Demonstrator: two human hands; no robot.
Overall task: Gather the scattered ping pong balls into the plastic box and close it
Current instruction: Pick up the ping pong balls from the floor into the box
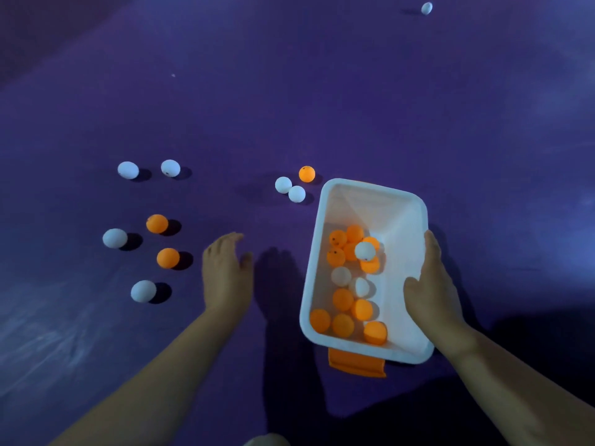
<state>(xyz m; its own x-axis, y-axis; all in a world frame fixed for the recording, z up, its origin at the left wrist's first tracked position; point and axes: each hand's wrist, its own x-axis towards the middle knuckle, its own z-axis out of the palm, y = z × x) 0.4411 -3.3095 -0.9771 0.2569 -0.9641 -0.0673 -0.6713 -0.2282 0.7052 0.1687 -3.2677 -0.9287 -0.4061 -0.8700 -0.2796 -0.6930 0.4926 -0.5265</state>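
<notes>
Plastic box [407,220] sits lidless on the purple surface [354,91] at 4 o'clock, orange latch [356,365] at its near end, a mix of orange and white balls inside. Right hand [431,284] wraps the box's right wall, thumb over the rim. Left hand [227,275] at 8 o'clock: open, empty, fingers spread above the surface. Loose balls at 9 to 10 o'clock: four white, two orange. Just beyond the box's far-left corner: two touching white balls [289,189], one orange ball [306,174]. One far white ball [426,8] at 1 o'clock.
</notes>
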